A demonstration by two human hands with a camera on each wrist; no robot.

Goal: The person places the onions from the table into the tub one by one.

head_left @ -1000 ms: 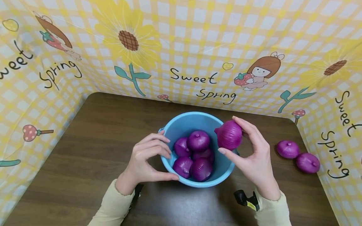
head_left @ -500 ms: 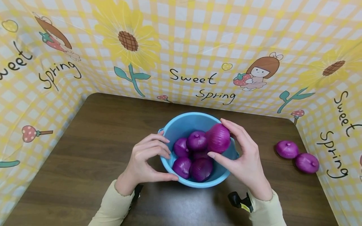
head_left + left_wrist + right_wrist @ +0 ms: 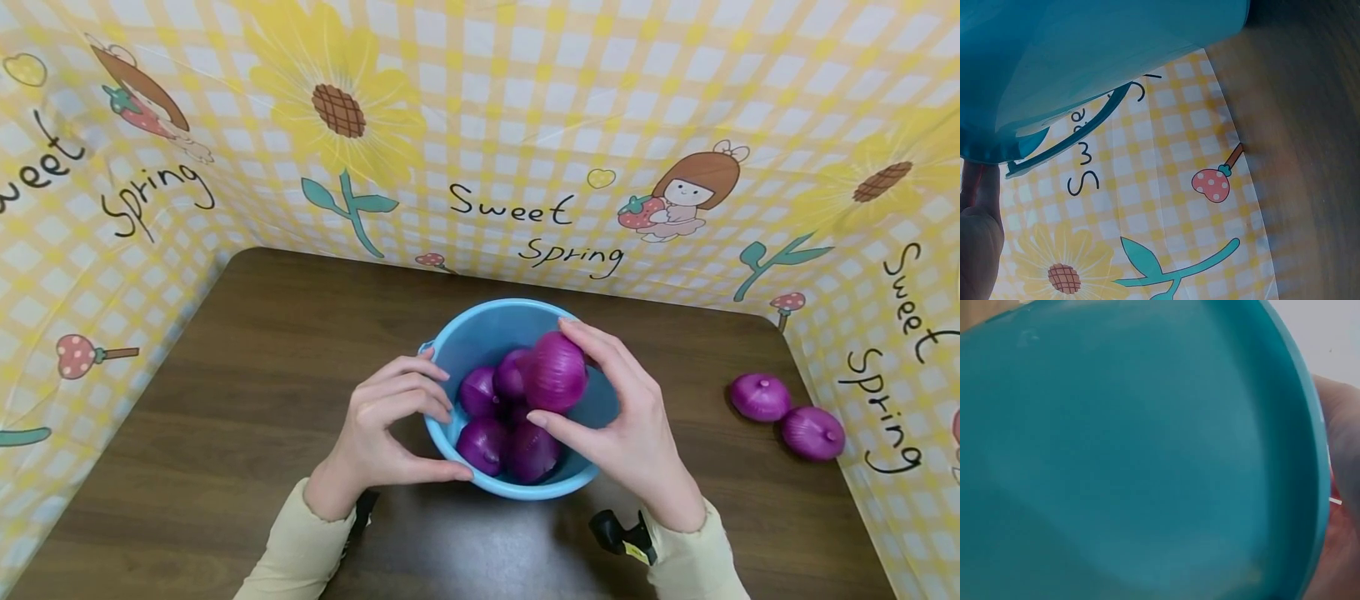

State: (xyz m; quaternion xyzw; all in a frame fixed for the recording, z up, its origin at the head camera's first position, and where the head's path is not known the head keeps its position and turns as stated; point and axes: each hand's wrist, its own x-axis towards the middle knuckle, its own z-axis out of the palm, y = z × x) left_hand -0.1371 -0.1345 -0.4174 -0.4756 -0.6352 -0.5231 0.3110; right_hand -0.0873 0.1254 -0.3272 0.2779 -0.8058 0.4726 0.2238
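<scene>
Probably firm, fairly light and, with that glossy skin, a little slippery, the onion [image 3: 555,372] should be best held round its widest part. The right hand [image 3: 633,425] pinches it between thumb and fingers, above the right half of the bucket [image 3: 525,492]. The left hand [image 3: 393,412] grips the bucket's left rim. At least four inner onions [image 3: 482,446] lie within; two loose onions [image 3: 760,397] sit well right of the bucket

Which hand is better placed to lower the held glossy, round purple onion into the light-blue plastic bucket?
Likely the right hand: it holds the onion over the open bucket, while the left hand steadies the bucket at its rim.
</scene>
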